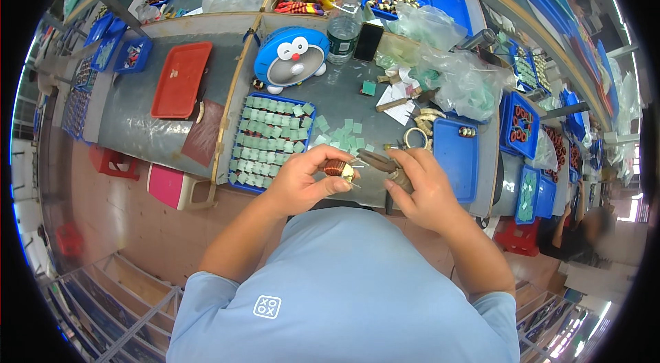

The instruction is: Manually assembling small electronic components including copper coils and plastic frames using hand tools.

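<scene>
My left hand (309, 181) is closed on a copper-wound coil (335, 168), held between thumb and fingers with a pale end and thin wire leads pointing right. In my right hand (424, 188) is a pair of pliers (378, 160), its dark jaws close to the coil's leads; whether they touch I cannot tell. Just beyond my hands, pale green square pieces (344, 135) lie loose on the grey bench. A blue tray (313, 98) to the left carries rows of parts topped with similar green squares. At the right, a second blue tray (455, 157) has a few coils near its top.
Beyond the tray stands a blue cartoon-shaped fan (323, 73), beside a water bottle (342, 40) and a phone (368, 42). A tape roll (415, 138) lies right of the green pieces. Plastic bags (467, 84) pile at the back right. A red tray (162, 88) rests further left.
</scene>
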Demonstrator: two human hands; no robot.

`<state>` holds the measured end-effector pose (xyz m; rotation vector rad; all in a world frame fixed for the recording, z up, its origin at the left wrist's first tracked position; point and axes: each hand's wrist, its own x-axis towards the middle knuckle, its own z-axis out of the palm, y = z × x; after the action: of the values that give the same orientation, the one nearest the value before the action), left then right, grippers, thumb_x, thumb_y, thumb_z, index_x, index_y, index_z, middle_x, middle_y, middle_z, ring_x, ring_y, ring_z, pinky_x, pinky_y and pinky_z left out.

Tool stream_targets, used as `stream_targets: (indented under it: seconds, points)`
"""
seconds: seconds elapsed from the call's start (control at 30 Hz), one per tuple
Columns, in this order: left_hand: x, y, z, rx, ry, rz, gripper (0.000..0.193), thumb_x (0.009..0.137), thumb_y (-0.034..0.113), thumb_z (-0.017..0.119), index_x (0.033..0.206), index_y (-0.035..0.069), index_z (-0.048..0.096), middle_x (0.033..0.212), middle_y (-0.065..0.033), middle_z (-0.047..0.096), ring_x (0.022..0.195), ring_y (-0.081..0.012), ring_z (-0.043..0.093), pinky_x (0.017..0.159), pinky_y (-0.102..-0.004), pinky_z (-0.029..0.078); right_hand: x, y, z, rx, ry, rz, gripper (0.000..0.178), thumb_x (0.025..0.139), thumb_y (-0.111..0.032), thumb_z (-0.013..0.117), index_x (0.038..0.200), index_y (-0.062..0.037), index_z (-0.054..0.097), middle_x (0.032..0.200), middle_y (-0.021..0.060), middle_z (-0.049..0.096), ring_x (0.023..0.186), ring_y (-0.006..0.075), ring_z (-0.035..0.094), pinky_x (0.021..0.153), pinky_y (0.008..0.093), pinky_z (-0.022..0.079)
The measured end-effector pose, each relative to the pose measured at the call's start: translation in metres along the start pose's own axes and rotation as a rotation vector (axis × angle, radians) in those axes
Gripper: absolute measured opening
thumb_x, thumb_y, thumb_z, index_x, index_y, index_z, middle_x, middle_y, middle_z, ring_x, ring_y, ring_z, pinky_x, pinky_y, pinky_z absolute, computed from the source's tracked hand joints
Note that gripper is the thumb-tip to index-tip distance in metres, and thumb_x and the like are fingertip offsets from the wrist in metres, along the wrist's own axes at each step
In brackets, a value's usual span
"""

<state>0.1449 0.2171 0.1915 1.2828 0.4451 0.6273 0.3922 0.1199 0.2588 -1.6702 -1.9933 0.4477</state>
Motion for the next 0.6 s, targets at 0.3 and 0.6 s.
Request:
stream_targets:
  seconds: [0.3, 0.6]
  points:
    - [-0.005, -0.001, 0.001, 0.113, 0.074, 0.046, 0.039, 0.093, 0.024, 0.077, 0.119, -0.001, 0.062, 0.099, -0.0095, 0.073, 0.093, -0.0163, 0.07, 0.084, -0.0313, 0.056, 0.002, -0.003, 0.011, 0.039, 0.02, -0.062, 0.045, 0.079, -0.011, 0.079, 0.12, -0.0012, 0.064, 0.1, 0.0162, 0.061, 0.091, 0.0351, 0.061, 0.078, 0.0432, 0.052]
    - [-0.011, 0.0, 0.018, 0.117, 0.117, 0.032, 0.043, 0.102, 0.036, 0.064, 0.123, 0.0, 0.053, 0.106, -0.0155, 0.071, 0.093, -0.0183, 0.069, 0.084, -0.0318, 0.055, -0.008, -0.008, 0.018, -0.19, 0.195, -0.098, 0.058, 0.059, -0.005, 0.083, 0.113, -0.0042, 0.064, 0.099, 0.0124, 0.061, 0.089, 0.0322, 0.061, 0.075, 0.0412, 0.052]
